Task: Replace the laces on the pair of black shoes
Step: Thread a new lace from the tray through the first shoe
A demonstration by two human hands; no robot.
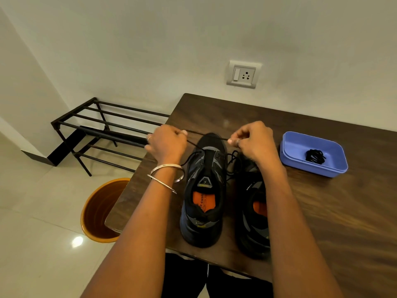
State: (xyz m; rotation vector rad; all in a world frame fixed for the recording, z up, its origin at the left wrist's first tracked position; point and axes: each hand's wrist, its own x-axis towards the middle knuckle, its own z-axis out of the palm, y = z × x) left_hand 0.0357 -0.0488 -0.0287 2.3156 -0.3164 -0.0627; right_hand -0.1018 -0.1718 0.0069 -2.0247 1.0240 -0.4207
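Two black shoes with orange insoles stand side by side on the dark wooden table (322,211), toes pointing away. The left shoe (204,190) has a black lace (206,134) stretched taut above its toe. My left hand (166,143) pinches one end of that lace and my right hand (252,140) pinches the other. More loose lace lies tangled between the shoes near the eyelets. My right forearm hides part of the right shoe (251,214). A coiled black lace (315,156) lies in a blue plastic tray (300,145) to the right.
A black metal shoe rack (103,125) stands on the floor left of the table. An orange bucket (101,209) sits below the table's left edge. A wall socket (243,74) is above the table's far edge.
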